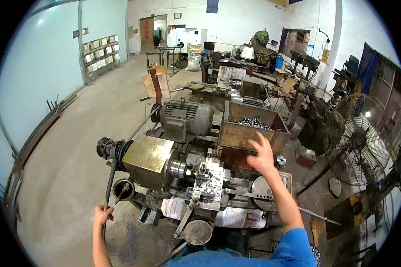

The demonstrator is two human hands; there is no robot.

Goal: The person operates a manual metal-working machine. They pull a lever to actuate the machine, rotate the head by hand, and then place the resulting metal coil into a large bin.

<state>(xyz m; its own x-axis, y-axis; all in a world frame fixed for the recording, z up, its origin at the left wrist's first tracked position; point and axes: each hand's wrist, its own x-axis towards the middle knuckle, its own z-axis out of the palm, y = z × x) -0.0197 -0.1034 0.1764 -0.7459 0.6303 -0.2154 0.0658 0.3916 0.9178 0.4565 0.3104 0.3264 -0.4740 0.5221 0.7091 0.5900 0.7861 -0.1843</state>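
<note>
The left hand (103, 215) has its fingers curled round a long, slim dark lever (110, 183), which rises along the left end of the headstock (148, 154), a boxy metal housing with a worn, brassy top. The right hand (262, 156) holds nothing visible, its fingers loosely spread; it is to the right of the headstock, in front of a grimy, straight-sided bin (237, 136). Whether a fingertip touches the bin wall cannot be told. Small, shiny metal parts (255, 123) lie heaped inside.

Beyond the headstock sits a rounded electric motor (186, 119) with ribbed, dusty grey casing. A smooth, bright cylindrical spindle nose (178, 169) projects from the headstock's right side, towards a blocky tool slide (209, 180) speckled with metal chips. Nearer than the headstock, to its left, stands a round dark pot (116, 194) with a brush (120, 196) in it.
</note>
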